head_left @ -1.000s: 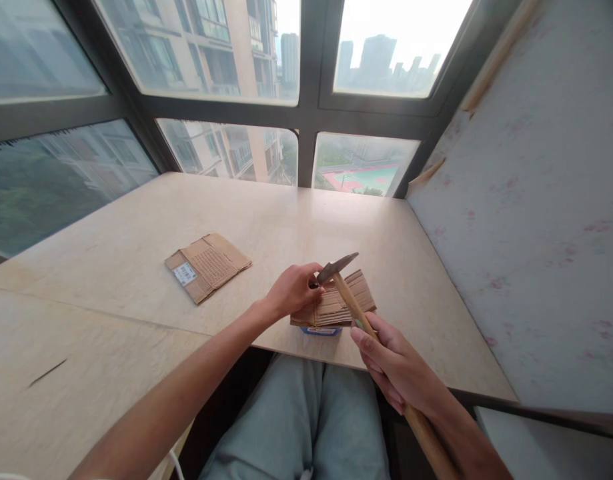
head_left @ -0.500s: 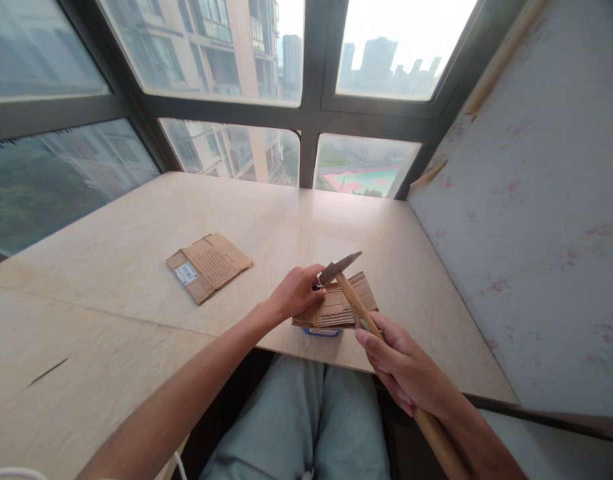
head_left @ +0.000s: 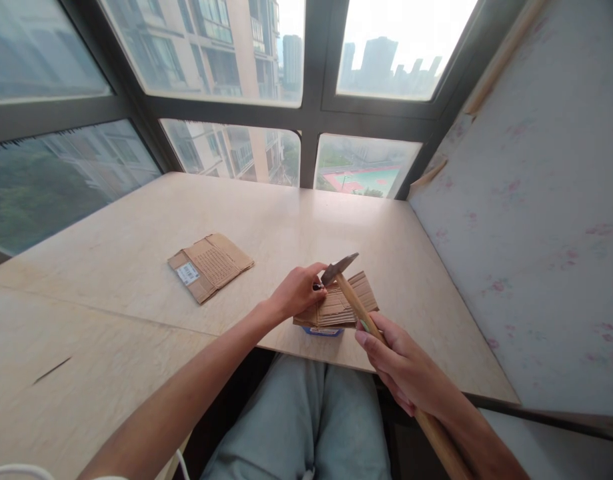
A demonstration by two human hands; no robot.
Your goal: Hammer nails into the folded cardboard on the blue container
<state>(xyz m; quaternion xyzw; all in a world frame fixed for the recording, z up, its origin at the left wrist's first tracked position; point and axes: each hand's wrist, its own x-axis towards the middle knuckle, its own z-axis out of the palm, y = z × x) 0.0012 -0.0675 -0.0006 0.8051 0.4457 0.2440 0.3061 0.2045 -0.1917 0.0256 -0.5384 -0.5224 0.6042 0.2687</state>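
Note:
My right hand [head_left: 393, 357] is wrapped round the wooden handle of a hammer [head_left: 355, 297]. The hammer's metal head is close to the fingertips of my left hand [head_left: 300, 291], above a piece of corrugated cardboard [head_left: 339, 307]. My left thumb and fingers pinch together over the cardboard's left part; something small and dark shows between them, too small to name. Under the cardboard, a blue container [head_left: 322, 331] peeks out near the front edge of the table.
A flattened cardboard piece [head_left: 212, 267] with a printed label lies to the left on the pale table [head_left: 136, 220]. A dark thin stick-like mark [head_left: 52, 371] shows farther left. White cable [head_left: 23, 471] runs along the bottom left. Windows and a papered wall [head_left: 526, 267] border the table.
The hammer's head has shifted very slightly down and to the left. Both hands keep their grip, and the cardboard stays in place.

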